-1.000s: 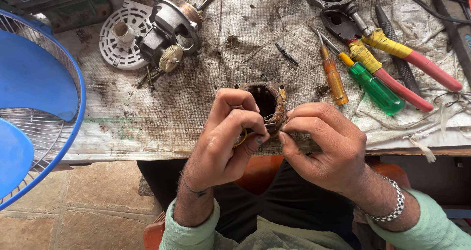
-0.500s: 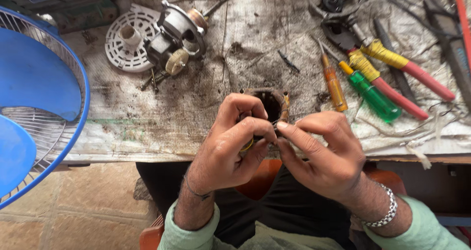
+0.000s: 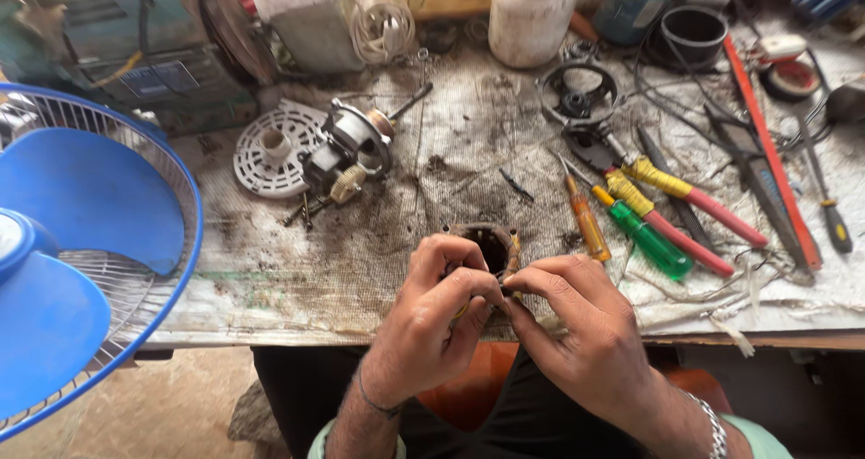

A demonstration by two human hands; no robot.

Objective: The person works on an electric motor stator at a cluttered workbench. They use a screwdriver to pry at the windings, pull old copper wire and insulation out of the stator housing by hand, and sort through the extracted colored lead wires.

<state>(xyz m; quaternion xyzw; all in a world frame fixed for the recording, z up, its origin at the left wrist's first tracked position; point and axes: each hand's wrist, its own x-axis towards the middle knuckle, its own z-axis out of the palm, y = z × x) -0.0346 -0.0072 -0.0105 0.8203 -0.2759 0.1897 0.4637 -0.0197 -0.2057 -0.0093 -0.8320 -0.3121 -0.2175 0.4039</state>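
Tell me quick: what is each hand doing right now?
Left hand: closed, fingers gripping the brown motor stator at the bench edge.
Right hand: closed, fingertips pinched at the stator's near rim; what it pinches cannot be told.

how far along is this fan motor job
Already done: the fan motor and white round cover lie stripped out on the bench. In hand: left hand and right hand work on the wound stator. Left: the loose parts remain unassembled.
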